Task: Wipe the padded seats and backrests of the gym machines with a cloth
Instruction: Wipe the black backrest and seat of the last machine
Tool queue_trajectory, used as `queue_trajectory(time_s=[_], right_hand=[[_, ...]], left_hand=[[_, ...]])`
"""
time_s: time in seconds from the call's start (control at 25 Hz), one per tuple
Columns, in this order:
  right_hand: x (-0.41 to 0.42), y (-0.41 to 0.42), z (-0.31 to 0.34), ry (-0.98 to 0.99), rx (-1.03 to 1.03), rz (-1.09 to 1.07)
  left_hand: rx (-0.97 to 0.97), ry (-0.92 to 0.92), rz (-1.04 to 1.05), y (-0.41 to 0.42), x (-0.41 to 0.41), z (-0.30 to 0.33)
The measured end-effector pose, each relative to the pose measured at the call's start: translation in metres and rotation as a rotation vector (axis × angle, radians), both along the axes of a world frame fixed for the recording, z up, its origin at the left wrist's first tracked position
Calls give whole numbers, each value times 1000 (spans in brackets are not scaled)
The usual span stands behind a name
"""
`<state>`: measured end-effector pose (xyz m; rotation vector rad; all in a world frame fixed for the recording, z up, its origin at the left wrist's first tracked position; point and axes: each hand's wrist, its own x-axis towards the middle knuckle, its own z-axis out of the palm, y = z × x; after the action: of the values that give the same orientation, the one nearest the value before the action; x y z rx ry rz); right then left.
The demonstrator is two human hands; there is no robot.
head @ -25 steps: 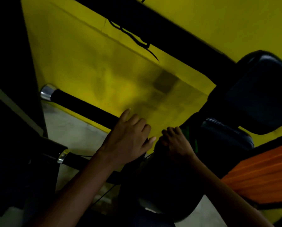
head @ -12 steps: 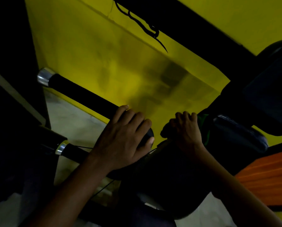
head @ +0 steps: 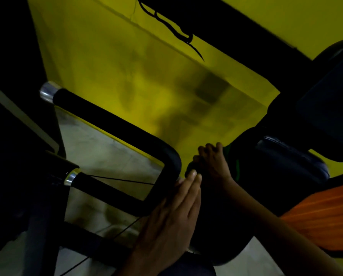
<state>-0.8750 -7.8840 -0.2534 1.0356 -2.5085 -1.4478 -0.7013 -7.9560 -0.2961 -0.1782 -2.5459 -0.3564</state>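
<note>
A dark padded seat fills the lower middle, with a second dark pad behind it and a large backrest pad at the upper right. My right hand curls its fingers over the seat's far edge, gripping a dark cloth with a green edge; the cloth is mostly hidden in shadow. My left hand lies flat with straight fingers against the seat's left side, next to the bend of a black foam-covered handle bar.
A yellow wall with a black band stands behind the machine. The handle bar's two arms end in chrome caps at the left. Thin cables cross pale floor. An orange slatted panel sits at the right.
My left hand has come off the bend of the handle bar and slid down, now flat against the seat's left side. My right hand stays at the seat's far edge.
</note>
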Motion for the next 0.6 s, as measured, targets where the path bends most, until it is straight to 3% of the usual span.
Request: queue_trajectory(time_s=[0.08, 0.2, 0.44, 0.6], right_hand=[[-9, 6, 12, 20, -70, 85], [-26, 11, 51, 53, -227, 30], [-31, 9, 38, -24, -40, 237], [-45, 5, 33, -115, -3, 249]], left_hand=[[75, -93, -34, 24, -2, -19], [209, -214, 8, 56, -14, -48], [270, -367, 12, 110, -60, -89], [262, -401, 13, 126, -67, -110]])
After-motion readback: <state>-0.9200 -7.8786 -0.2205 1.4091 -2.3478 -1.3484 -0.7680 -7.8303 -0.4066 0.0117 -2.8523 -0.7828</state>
